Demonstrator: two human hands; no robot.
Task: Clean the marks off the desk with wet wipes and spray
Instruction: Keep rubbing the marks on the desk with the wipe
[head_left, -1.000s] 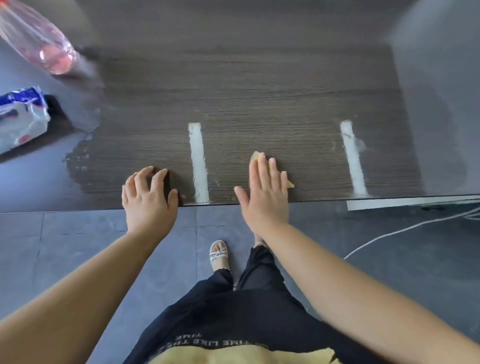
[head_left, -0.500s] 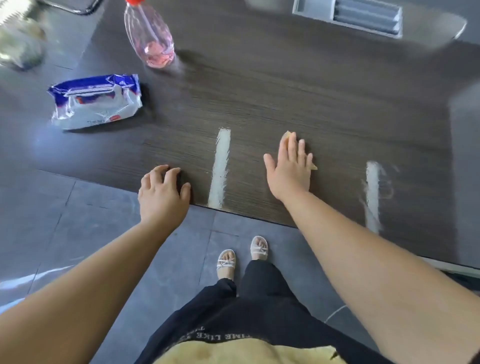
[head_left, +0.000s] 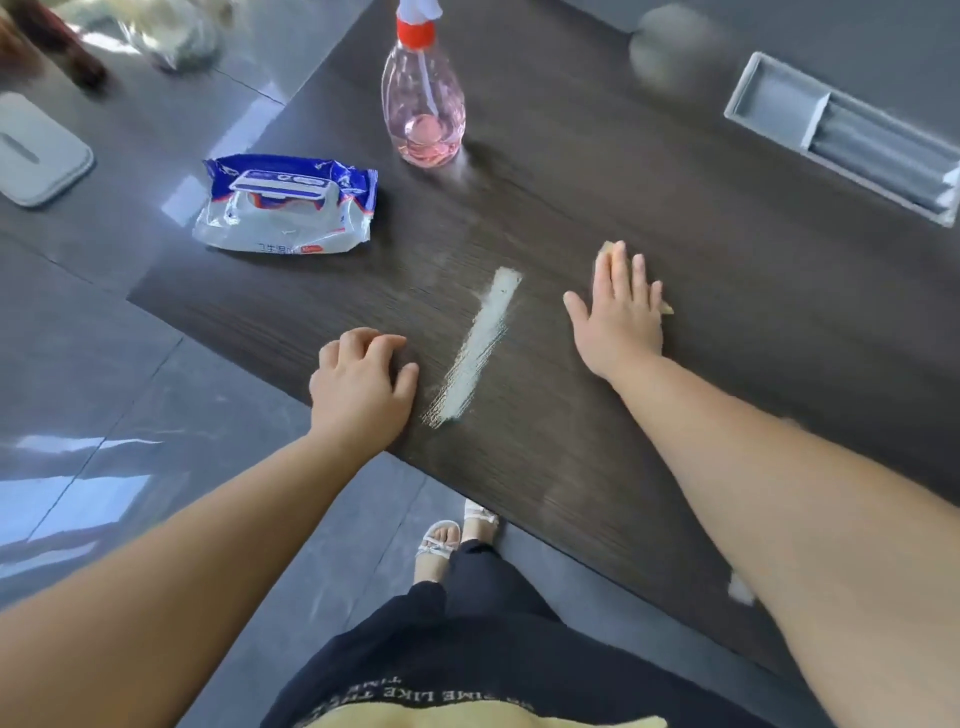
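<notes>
The person leans over a dark wood desk (head_left: 649, 197), both bare arms stretched out. The right hand (head_left: 621, 312) lies flat, fingers straight, pressing on a yellowish wipe (head_left: 666, 308) whose corners peek out past the fingertips and the little finger. Just to its left runs a smeared white mark (head_left: 480, 343), slanting toward the near edge. The left hand (head_left: 361, 384) rests at that edge beside the mark, fingers bent, holding nothing. Farther back stand a spray bottle (head_left: 423, 104) of pink liquid, upright, and a blue-and-white pack of wipes (head_left: 285, 205) lying flat near the desk's left corner.
</notes>
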